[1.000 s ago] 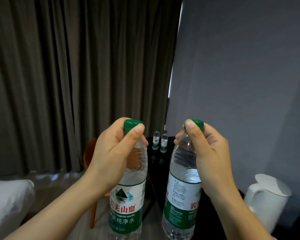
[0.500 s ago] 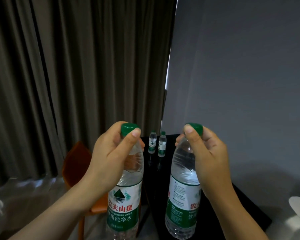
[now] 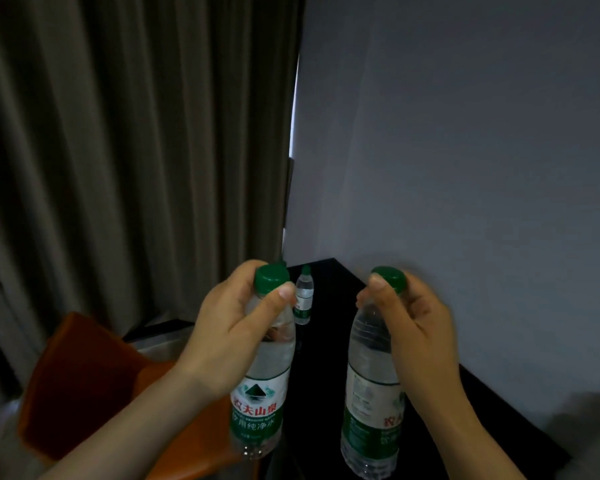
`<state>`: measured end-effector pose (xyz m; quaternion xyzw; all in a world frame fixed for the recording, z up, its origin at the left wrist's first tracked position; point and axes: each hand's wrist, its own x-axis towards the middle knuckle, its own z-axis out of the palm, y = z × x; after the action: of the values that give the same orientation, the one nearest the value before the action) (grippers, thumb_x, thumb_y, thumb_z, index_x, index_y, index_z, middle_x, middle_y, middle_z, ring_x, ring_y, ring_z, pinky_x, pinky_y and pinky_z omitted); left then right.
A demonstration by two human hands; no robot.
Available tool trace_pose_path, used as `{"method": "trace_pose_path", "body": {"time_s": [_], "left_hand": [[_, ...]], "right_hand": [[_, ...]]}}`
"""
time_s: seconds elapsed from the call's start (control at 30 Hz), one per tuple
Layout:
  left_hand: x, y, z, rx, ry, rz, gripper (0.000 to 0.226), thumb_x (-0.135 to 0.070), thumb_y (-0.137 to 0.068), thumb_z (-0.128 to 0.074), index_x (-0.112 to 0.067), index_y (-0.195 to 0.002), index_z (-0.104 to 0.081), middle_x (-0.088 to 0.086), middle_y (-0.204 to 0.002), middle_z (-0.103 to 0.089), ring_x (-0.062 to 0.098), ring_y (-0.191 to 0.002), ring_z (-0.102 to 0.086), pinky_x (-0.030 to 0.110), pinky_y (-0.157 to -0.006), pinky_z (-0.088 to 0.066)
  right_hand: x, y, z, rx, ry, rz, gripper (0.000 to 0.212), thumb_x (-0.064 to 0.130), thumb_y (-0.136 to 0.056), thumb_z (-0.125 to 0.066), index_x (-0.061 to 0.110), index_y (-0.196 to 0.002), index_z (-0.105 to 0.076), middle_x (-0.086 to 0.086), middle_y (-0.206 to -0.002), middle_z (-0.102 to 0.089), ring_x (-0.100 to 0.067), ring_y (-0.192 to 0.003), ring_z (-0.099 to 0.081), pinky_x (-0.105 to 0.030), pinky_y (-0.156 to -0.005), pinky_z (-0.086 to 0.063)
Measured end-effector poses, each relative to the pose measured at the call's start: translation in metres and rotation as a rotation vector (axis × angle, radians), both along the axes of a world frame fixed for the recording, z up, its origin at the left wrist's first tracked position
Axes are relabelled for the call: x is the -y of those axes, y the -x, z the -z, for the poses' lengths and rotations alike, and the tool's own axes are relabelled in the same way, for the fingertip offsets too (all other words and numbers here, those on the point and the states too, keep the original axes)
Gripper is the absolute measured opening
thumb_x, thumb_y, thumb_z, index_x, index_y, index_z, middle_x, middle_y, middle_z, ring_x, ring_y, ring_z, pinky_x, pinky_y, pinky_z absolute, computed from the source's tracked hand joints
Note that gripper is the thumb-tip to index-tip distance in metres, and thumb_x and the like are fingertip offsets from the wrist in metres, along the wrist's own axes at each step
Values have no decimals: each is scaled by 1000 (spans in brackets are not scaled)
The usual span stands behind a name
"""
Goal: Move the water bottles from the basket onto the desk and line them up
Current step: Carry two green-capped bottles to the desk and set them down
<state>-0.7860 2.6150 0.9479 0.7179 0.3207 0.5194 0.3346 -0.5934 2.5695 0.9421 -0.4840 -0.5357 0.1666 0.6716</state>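
Left hand (image 3: pixel 236 327) curls round the left bottle (image 3: pixel 260 403) at its neck; right hand (image 3: pixel 413 327) likewise grips the right bottle (image 3: pixel 371 410); a far bottle (image 3: pixel 303 299) stands on the surface (image 3: pixel 326 358) just beyond the left thumb.

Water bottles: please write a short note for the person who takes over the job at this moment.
Hands: the left hand grips the left bottle by its neck, under the green cap. The right hand grips the right bottle the same way.
Where: both are upright at the near part of the black desk; I cannot tell if they touch it.
Done: the far bottle stands at the desk's far end.
Left: line these two up with it. The basket is out of view.
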Motion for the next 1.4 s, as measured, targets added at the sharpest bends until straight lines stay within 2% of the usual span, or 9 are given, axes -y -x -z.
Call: {"method": "trace_pose_path", "body": {"time_s": [0.2, 0.43, 0.63, 0.77, 0.93, 1.1, 1.23, 1.33, 1.4], "left_hand": [[-86, 2, 30, -113, 36, 65, 23, -43, -90, -57, -20, -91, -59, 2, -88, -68, 10, -82, -64, 36, -74, -51], [-182, -12, 71, -202, 89, 137, 18, -42, -88, -55, -25, -92, -58, 3, -91, -69, 12, -81, -66, 30, -71, -49], [-263, -41, 111, -407, 31, 152, 8, -40, -88, -55, -38, -90, -47, -30, -86, -59, -11, -79, -56, 2, -62, -37], [-317, -61, 143, -524, 91, 197, 14, -31, -90, -60, -36, -91, -46, -5, -76, -59, -1, -73, -56, 6, -59, -38], [-355, -83, 182, -605, 131, 215, 15, -25, -92, -60, -29, -94, -45, -5, -72, -50, -5, -72, -53, 6, -59, -38], [-387, -99, 206, -634, 185, 221, 14, -22, -93, -58, -11, -94, -50, 2, -69, -48, 6, -61, -49, 12, -55, -37], [-404, -109, 219, -658, 195, 271, 12, -20, -94, -56, -12, -93, -48, 2, -70, -47, 8, -62, -46, 16, -55, -34], [-418, -116, 229, -678, 210, 255, 13, -20, -95, -55, -10, -93, -48, 6, -75, -49, 15, -65, -49, 20, -56, -34], [-425, -121, 234, -679, 220, 229, 13, -19, -94, -57, -8, -96, -49, 12, -80, -55, 23, -72, -54, 33, -63, -42]], "right_hand": [[-64, -1, 28, 18, 50, 99, 27, 47, -87, -59, 22, -83, -68, 4, -81, -71, -10, -79, -68, -15, -69, -50], [-140, -24, 71, -28, 102, 171, 21, 47, -87, -62, 27, -84, -68, 4, -83, -71, -9, -78, -68, -14, -69, -51], [-208, -57, 113, -42, 180, 184, 23, 46, -86, -58, 25, -85, -66, 5, -82, -70, -7, -78, -67, -16, -69, -52], [-246, -75, 133, -46, 223, 185, 19, 45, -84, -59, 28, -88, -66, 8, -84, -69, -3, -79, -66, -13, -69, -49], [-269, -90, 158, -89, 301, 180, 16, 54, -77, -62, 46, -91, -64, 14, -91, -68, 0, -85, -65, -12, -71, -49], [-283, -96, 183, -133, 410, 169, 24, 54, -79, -65, 37, -96, -66, 5, -92, -70, -14, -85, -68, -30, -73, -57], [-281, -98, 199, -144, 464, 184, 26, 46, -83, -68, 31, -104, -65, 4, -98, -70, -10, -90, -69, -21, -74, -55], [-279, -99, 208, -181, 519, 200, 26, 40, -82, -70, 28, -105, -65, 4, -100, -70, -10, -93, -69, -23, -74, -56], [-278, -98, 210, -218, 530, 192, 26, 39, -81, -71, 27, -104, -66, 4, -100, -71, -10, -93, -69, -20, -71, -54]]}}
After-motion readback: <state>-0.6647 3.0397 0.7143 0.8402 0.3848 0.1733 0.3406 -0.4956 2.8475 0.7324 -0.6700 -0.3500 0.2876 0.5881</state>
